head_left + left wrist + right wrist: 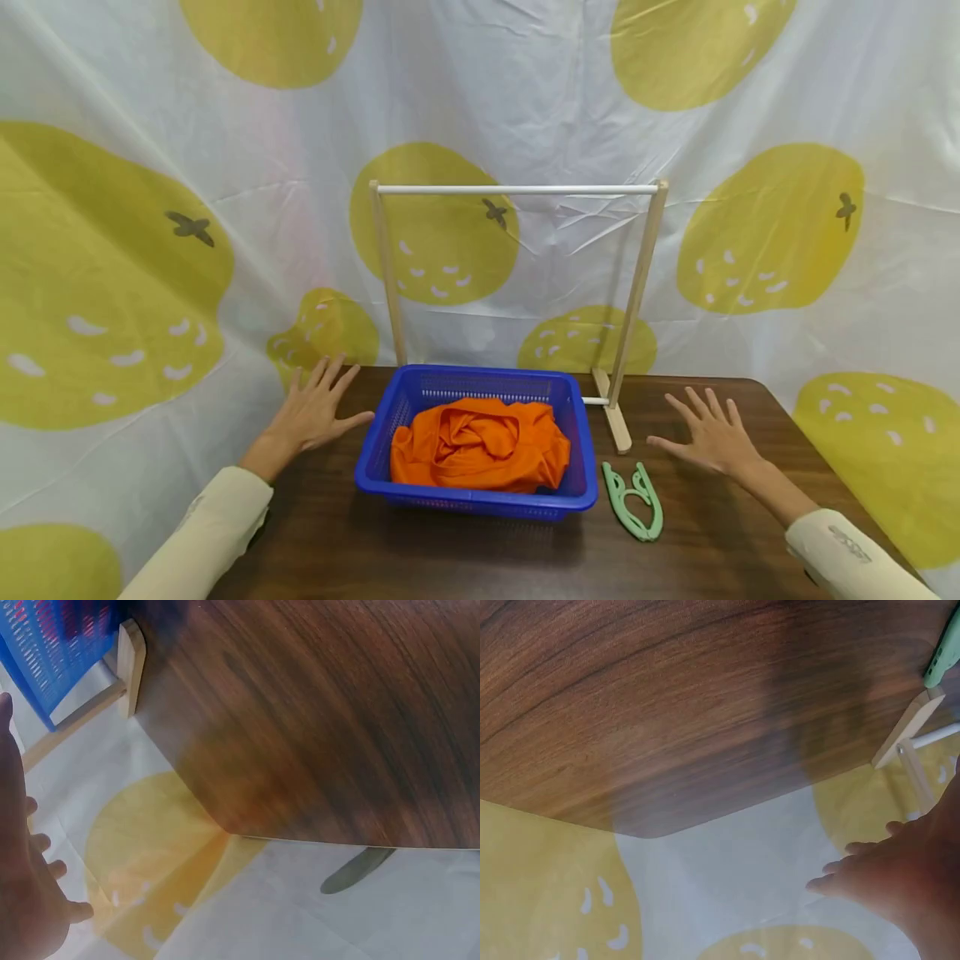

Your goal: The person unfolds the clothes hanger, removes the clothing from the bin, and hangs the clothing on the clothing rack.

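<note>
In the head view my left hand [311, 414] is spread, fingers straight, just left of a blue plastic basket [472, 497], and holds nothing. A crumpled orange cloth [480, 446] lies inside the basket. My right hand [712, 437], also spread and without anything in it, is over the right part of the table. Nearest to it is a light green folding hanger [633, 502], which lies folded beside the basket's right side. The left wrist view shows the left hand [26, 877] at its edge; the right wrist view shows the right hand [907, 877] at lower right.
Behind the basket stands a small rack with wooden posts [640, 292] and a white top rail [517, 190]. Its right foot [615, 421] reaches forward near the hanger. A lemon-print curtain [540, 108] hangs around the brown wooden table [420, 567].
</note>
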### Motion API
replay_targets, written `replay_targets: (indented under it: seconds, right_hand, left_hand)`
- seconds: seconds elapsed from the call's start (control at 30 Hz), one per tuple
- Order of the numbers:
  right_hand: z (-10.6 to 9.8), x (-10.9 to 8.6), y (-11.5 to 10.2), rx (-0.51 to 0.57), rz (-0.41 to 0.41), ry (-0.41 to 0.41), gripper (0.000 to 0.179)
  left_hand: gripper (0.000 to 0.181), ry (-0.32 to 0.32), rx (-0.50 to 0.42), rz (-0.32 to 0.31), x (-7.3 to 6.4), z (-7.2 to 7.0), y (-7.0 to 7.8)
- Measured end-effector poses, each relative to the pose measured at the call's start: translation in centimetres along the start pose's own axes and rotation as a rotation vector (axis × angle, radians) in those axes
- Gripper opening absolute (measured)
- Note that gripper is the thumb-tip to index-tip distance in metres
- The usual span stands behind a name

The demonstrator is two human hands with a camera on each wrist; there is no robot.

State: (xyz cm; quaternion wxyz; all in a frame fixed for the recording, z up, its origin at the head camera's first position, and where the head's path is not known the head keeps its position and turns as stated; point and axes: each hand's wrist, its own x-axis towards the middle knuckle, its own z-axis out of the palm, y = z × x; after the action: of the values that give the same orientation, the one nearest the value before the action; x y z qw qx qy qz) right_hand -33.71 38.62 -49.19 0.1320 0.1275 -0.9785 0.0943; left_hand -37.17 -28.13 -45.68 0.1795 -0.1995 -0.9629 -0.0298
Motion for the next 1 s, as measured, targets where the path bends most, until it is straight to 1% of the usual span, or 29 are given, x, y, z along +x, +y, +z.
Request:
replay_targets:
  seconds: [0.1, 0.2, 0.33, 0.47, 0.67, 0.83, 1.0]
  right_hand:
    - [0.4, -0.3, 0.0, 0.016, -0.006, 0.017, 0.091]
    - [0.8, -0.5, -0.1, 0.025, -0.002, 0.011, 0.091]
    - [1.0, -0.9, -0.6, 0.026, 0.010, -0.039, 0.092]
    - [1.1, -1.2, -1.2, 0.033, 0.006, -0.061, 0.090]
    - [1.6, -1.7, -1.9, 0.036, -0.020, -0.055, 0.086]
    - [2.1, -2.2, -2.1, 0.031, -0.036, -0.059, 0.085]
    - [2.2, -2.4, -2.4, 0.074, -0.029, -0.094, 0.087]
  left_hand:
    - [0.094, -0.002, -0.013, 0.002, 0.1, 0.1, 0.3]
    - [0.094, -0.012, -0.024, 0.004, 0.2, 0.1, 0.6]
    - [0.092, -0.023, -0.032, 0.021, 0.2, 0.3, 1.0]
    - [0.090, -0.003, -0.043, 0.050, 0.2, 0.7, 1.2]
    - [0.089, 0.012, -0.058, 0.079, 0.4, 1.0, 1.7]
    - [0.090, 0.010, -0.067, 0.082, 0.6, 0.8, 2.4]
    - [0.092, -0.005, -0.066, 0.076, 0.8, 1.1, 2.9]
